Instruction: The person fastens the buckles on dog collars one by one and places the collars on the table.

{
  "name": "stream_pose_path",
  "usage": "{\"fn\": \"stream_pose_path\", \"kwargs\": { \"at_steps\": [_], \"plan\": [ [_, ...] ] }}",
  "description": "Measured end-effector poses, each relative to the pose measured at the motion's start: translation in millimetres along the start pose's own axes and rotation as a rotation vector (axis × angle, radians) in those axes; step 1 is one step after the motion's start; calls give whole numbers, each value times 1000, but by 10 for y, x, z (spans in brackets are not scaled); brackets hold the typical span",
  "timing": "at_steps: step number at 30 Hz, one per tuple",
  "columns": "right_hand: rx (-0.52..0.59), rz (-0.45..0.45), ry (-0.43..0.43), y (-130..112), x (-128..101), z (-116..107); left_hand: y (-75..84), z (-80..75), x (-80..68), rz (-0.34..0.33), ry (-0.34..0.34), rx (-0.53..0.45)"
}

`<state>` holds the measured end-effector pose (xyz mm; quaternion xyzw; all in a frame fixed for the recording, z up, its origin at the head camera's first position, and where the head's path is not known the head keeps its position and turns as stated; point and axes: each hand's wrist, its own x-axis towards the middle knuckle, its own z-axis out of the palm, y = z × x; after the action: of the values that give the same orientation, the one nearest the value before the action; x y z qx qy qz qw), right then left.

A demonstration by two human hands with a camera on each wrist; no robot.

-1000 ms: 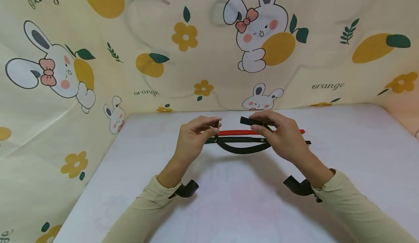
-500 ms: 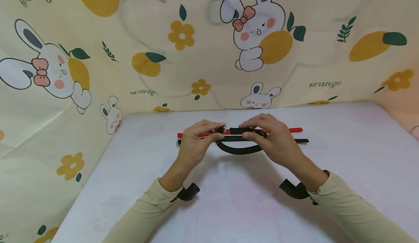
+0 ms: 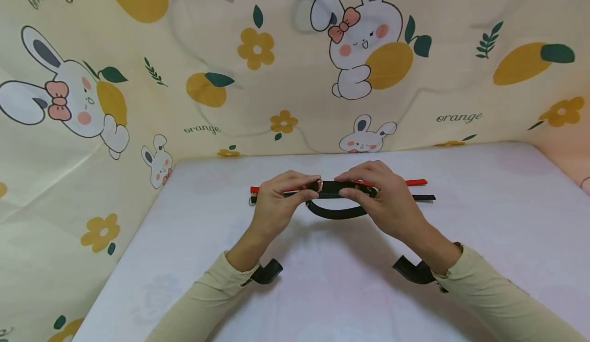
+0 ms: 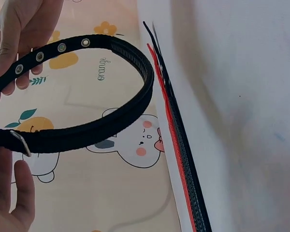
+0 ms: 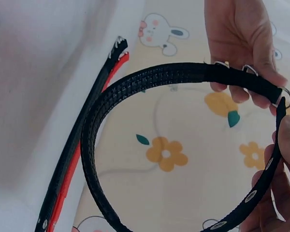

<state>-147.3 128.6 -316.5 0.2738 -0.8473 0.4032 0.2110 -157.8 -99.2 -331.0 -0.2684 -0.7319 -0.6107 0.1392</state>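
**Now: black collar held in a loop above the table**

Currently both your hands are raised just over the white table (image 3: 484,214), near its far edge, and both are clamped on the black woven strap collar with metal eyelets (image 3: 338,211).

- Left hand (image 3: 276,204): fingers and thumb pinch the buckle end, where a small metal ring and buckle frame show. In the right wrist view that end sits at (image 5: 261,82).
- Right hand (image 3: 382,201): fingers pinch the eyelet-punched tip end (image 4: 48,50), brought up close to the buckle; the two ends meet or nearly meet between your hands, and I cannot tell whether the tip has entered the buckle.
- Collar's lie: bent into an open loop; the two ends run left–right between your hands, and the curve of the loop hangs toward you and down.
- Handling, as judged: light, flexible webbing, stiff enough to hold its arc, not fragile. The ribbed face should give grip; the hardware is the firm place to hold, with the tip pinched just behind its end.
- Behind your hands, a thin red strap (image 3: 415,182) and a second flat black strap (image 3: 421,197) lie side by side, straight, left–right on the table.
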Motion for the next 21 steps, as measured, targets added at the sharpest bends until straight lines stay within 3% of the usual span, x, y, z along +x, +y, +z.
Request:
{"fn": "stream_pose_path", "kwargs": {
  "at_steps": [10, 17, 21],
  "plan": [
    [-2, -30, 23, -22, -7, 16, -15, 44, 28, 51, -18, -46],
    [59, -28, 28, -41, -29, 53, -4, 44, -24, 25, -18, -45],
    [73, 27, 38, -61, -32, 70, 14, 39, -40, 2, -20, -20]
  ]
}}
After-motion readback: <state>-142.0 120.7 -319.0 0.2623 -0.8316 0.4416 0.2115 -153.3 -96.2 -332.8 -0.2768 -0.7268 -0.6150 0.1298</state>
